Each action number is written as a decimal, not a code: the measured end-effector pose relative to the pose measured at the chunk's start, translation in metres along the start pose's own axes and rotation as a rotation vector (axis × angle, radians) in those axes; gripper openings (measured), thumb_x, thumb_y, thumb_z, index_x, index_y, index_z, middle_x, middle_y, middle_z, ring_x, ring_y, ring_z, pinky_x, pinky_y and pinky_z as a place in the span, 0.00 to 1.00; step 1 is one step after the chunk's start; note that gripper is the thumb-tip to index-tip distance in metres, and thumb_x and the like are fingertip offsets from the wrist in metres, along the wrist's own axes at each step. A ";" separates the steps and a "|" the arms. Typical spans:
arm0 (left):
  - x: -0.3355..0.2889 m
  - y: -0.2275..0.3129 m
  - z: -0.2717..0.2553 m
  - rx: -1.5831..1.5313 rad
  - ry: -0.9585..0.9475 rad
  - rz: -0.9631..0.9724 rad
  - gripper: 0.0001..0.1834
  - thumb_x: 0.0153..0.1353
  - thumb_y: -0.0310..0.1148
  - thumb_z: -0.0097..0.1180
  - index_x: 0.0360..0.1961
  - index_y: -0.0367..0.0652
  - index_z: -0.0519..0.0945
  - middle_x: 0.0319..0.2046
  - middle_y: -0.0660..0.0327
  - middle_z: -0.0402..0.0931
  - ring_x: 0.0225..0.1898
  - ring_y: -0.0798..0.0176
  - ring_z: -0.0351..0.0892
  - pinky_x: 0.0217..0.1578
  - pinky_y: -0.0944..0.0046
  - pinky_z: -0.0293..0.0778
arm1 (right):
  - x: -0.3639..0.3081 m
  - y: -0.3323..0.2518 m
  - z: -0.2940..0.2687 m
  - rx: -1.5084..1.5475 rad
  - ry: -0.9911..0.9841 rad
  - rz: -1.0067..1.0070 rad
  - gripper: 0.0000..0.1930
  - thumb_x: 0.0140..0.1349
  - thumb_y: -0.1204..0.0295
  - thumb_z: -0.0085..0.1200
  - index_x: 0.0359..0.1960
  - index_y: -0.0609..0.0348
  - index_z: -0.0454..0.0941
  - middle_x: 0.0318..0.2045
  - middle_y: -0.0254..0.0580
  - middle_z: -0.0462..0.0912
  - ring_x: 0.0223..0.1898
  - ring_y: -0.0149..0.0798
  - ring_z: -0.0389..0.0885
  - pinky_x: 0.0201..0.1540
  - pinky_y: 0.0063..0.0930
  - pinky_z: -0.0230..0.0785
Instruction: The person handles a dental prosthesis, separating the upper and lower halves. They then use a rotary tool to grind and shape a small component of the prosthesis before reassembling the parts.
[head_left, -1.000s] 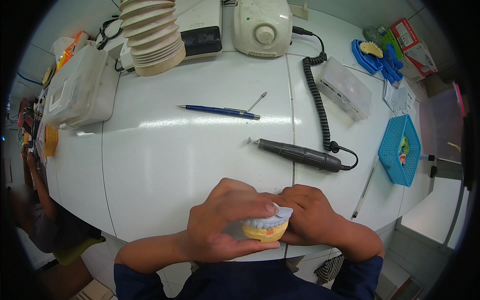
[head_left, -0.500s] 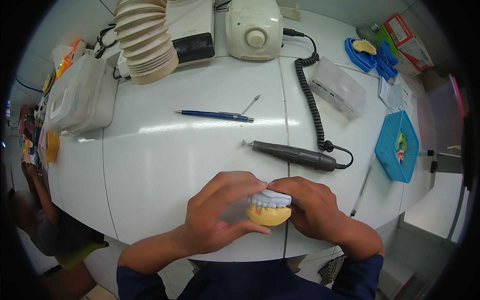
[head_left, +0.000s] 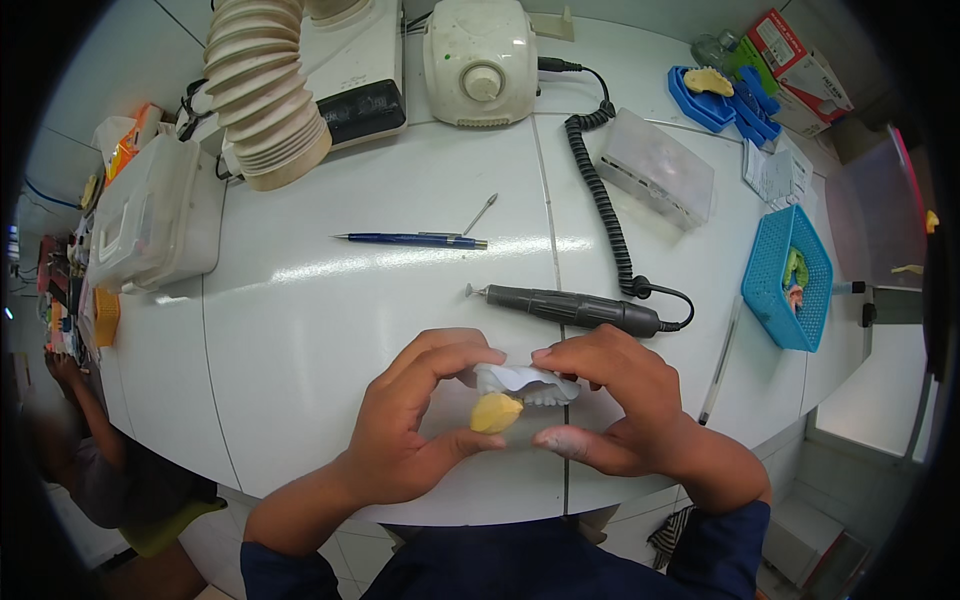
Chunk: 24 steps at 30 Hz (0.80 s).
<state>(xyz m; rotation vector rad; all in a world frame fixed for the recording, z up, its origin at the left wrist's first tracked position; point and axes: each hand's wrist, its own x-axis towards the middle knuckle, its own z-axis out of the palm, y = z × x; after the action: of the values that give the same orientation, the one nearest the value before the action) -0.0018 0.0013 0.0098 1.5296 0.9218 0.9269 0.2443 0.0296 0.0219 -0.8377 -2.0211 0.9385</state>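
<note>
Near the table's front edge, my hands turn a pair of dental casts. The upper cast [head_left: 525, 382] is pale blue-white with a row of teeth; the lower cast [head_left: 495, 413] is yellow and seen end-on at its left. My left hand [head_left: 405, 410] grips the pair, thumb under the yellow cast and fingertips at the pale cast's left edge. My right hand [head_left: 630, 400] has its fingers at the top and right end of the pale cast, its dusty thumb apart below. Beyond lies a dark handpiece [head_left: 575, 308] with a small tip.
A blue mechanical pencil [head_left: 410, 240] and a small bur [head_left: 481, 213] lie mid-table. Behind stand a ribbed hose [head_left: 260, 100], a control box [head_left: 480, 60] and a coiled cord [head_left: 595, 190]. On the right are a clear box [head_left: 660, 165], a blue basket [head_left: 790, 280] and a pen [head_left: 722, 365].
The casts have been turned, so the yellow one now shows end-on. My right thumb has come away from them. The whole view has shifted slightly.
</note>
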 end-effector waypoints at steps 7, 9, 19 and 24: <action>0.001 -0.012 0.002 -0.445 -0.111 0.007 0.35 0.55 0.19 0.73 0.61 0.41 0.67 0.60 0.48 0.71 0.62 0.56 0.74 0.63 0.54 0.72 | -0.005 0.008 0.006 0.052 0.067 -0.145 0.31 0.48 0.69 0.77 0.56 0.59 0.81 0.45 0.44 0.86 0.39 0.43 0.84 0.40 0.32 0.76; -0.002 -0.004 0.005 -0.423 -0.081 -0.020 0.35 0.52 0.23 0.77 0.57 0.42 0.68 0.56 0.46 0.74 0.60 0.53 0.76 0.63 0.51 0.72 | -0.005 0.006 0.007 0.060 0.091 -0.219 0.31 0.46 0.70 0.77 0.55 0.59 0.82 0.45 0.44 0.86 0.38 0.42 0.84 0.39 0.31 0.75; 0.003 0.000 0.005 -0.381 -0.116 0.076 0.32 0.52 0.16 0.73 0.55 0.41 0.70 0.56 0.46 0.75 0.60 0.50 0.78 0.62 0.50 0.75 | -0.002 0.006 0.005 -0.016 0.127 -0.299 0.22 0.49 0.77 0.78 0.46 0.58 0.82 0.40 0.41 0.87 0.36 0.37 0.88 0.36 0.26 0.76; 0.002 -0.004 0.004 -0.406 -0.131 0.128 0.33 0.53 0.14 0.71 0.59 0.40 0.72 0.59 0.46 0.73 0.64 0.49 0.76 0.63 0.51 0.75 | -0.005 0.009 0.010 0.032 0.162 -0.294 0.24 0.48 0.74 0.72 0.50 0.60 0.84 0.42 0.44 0.86 0.33 0.39 0.83 0.34 0.28 0.76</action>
<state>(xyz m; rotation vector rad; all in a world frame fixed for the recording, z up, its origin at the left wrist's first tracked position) 0.0023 0.0022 0.0058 1.2902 0.5071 1.0214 0.2412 0.0270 0.0084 -0.5600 -1.9179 0.7122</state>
